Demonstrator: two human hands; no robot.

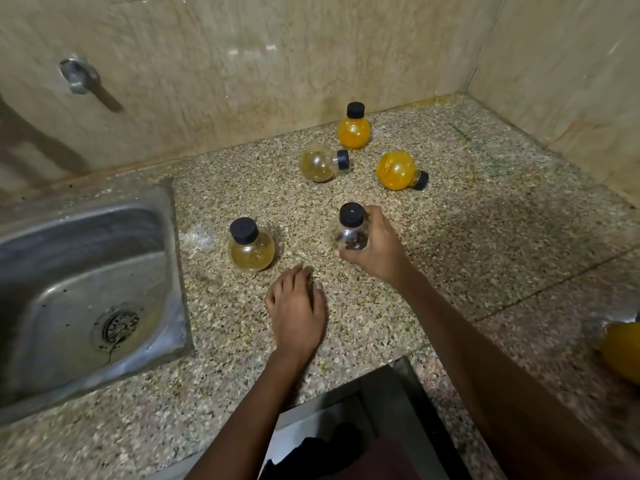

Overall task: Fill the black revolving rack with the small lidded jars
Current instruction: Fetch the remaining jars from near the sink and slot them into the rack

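The right hand (377, 249) is clamped around a clear jar (350, 230) with a black lid and dark bits at its bottom, upright near the middle of the speckled stone desk (485, 237); whether its base touches the desk cannot be told, as fingers hide it. The left hand (298, 310) lies flat, palm down, fingers together, holding nothing, nearer the front edge. Toward the sink (86, 299) stands a pale amber jar (251, 245). Toward the back edge a pale jar (322, 163) and an orange jar (400, 170) lie on their sides, and another orange jar (354, 126) stands upright by the tiled wall (242, 64). An orange object (621, 351) at the right edge is cut off and blurred. The rack is out of view
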